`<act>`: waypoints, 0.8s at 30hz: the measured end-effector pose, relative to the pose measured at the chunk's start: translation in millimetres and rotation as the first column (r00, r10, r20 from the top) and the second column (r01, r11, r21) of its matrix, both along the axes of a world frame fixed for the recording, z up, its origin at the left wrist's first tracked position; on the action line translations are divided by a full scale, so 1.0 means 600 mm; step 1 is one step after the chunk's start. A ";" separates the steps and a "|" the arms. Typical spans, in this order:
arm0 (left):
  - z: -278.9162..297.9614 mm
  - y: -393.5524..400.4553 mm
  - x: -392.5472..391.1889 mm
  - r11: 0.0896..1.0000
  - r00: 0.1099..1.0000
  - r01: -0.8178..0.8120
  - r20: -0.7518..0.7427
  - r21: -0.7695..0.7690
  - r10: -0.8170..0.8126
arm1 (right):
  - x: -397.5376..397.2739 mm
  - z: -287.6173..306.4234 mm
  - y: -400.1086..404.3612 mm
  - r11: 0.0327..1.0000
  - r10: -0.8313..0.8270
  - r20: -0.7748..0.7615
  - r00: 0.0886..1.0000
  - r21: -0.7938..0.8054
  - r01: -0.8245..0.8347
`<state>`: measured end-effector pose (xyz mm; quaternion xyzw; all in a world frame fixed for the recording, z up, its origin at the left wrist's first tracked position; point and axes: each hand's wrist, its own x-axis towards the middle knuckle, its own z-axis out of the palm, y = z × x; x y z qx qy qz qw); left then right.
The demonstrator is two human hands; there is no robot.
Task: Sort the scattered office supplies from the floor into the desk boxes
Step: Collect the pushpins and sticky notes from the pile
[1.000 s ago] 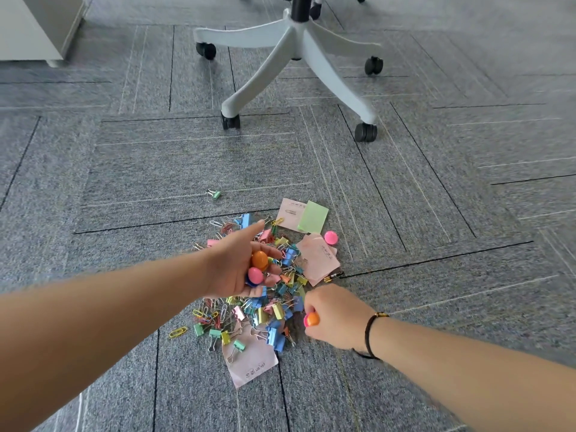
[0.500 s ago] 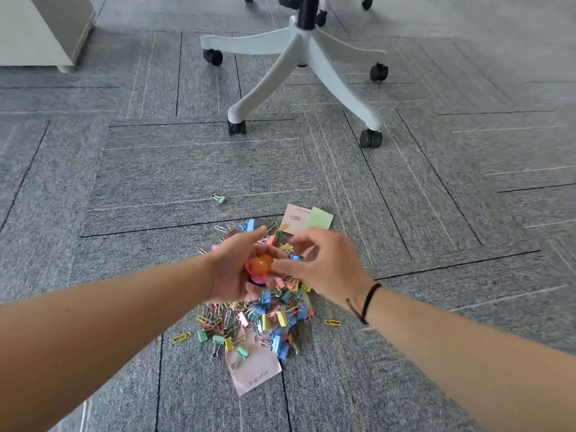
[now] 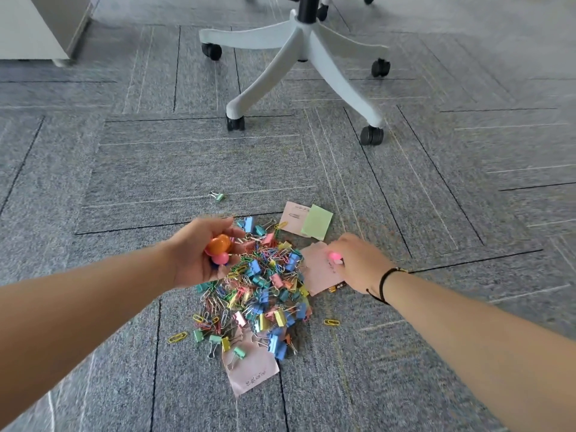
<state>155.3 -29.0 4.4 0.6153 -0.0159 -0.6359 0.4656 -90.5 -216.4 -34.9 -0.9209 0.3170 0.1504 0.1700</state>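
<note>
Head view shows the left hand [image 3: 199, 254] cupped near the middle of the frame, holding round plastic magnets: an orange one [image 3: 219, 243] on top and a pink one [image 3: 220, 259] under it. Half a second ago the right hand was up beside the left hand, by the orange magnet. Now the right hand [image 3: 355, 263] has moved away, right of the middle, and its fingertips pinch a small pink round magnet [image 3: 334, 255] lying on a pink paper note [image 3: 318, 269]. It looks like the person is gathering the round magnets one by one into the left hand. Between the hands, on the grey carpet [image 3: 436, 213], lies the big heap of coloured binder clips and paper clips [image 3: 258, 288], not yet sorted. A green sticky note [image 3: 317, 221] lies just above the heap, and another pink note [image 3: 252, 369] pokes out below it. A white chair base on wheels [image 3: 299, 67] stands at the top. No desk boxes show, so most of the job is probably left.
</note>
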 end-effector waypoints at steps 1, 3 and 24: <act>0.000 0.000 0.000 1.000 1.000 0.001 0.001 0.002 -0.001 | 0.000 0.000 0.002 1.000 -0.023 0.006 1.000 -0.013 0.023; 0.001 0.000 0.000 1.000 1.000 0.004 0.002 0.001 -0.004 | -0.006 -0.003 0.003 0.997 -0.072 0.031 0.997 0.003 0.072; 0.021 -0.030 -0.090 0.964 0.939 0.264 -0.221 -0.030 -0.264 | 0.071 0.121 0.137 0.786 -0.409 0.418 0.811 0.613 0.080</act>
